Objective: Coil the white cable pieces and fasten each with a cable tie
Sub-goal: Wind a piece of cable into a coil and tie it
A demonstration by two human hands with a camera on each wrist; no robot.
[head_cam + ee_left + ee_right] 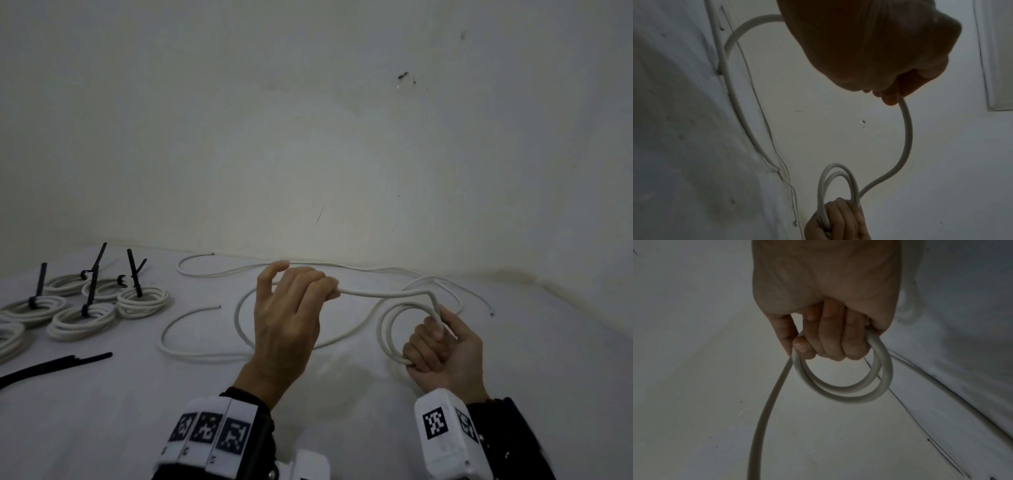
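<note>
A long white cable (373, 294) runs between my two hands above the white surface (102, 411). My right hand (442, 346) grips a small coil (394, 329) of two loops, seen as a ring (840, 391) under the curled fingers (830, 337) in the right wrist view. My left hand (291, 308) holds the free run of the cable with curled fingers, little finger raised. The cable (906, 133) drops from my left fingers (890, 99) to the coil (836, 181). Its slack (191, 353) loops on the surface to the left.
Several finished white coils (78, 308) fastened with black cable ties (90, 291) lie at the far left. Loose black cable ties (54, 366) lie in front of them. More white cable (219, 272) trails along the wall (308, 120) behind my hands.
</note>
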